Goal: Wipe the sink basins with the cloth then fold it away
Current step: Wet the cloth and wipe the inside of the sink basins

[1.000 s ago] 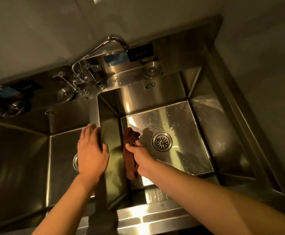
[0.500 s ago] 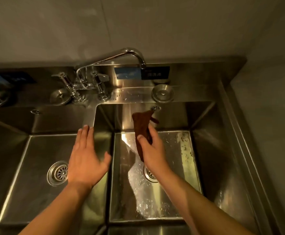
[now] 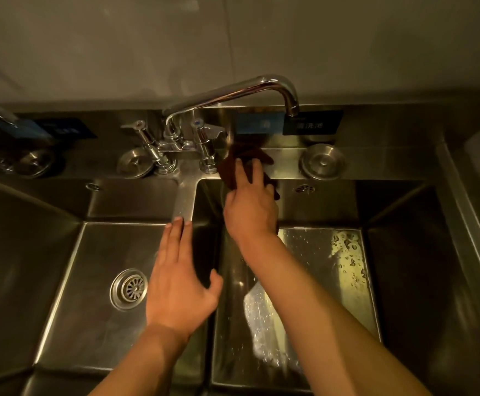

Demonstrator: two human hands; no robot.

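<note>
Steel sink (image 3: 398,295) glistens wet; our right hand (image 3: 250,210) presses the cloth (image 3: 230,172) flat-fingered onto the back ledge, left hand (image 3: 179,284) spread on the divider. We should wipe with firm, overlapping strokes.

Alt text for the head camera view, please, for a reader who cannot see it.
A person's right hand presses a dark brown cloth against the back ledge of a steel double sink, under the faucet. The left hand hovers open over the divider between the basins.
</note>
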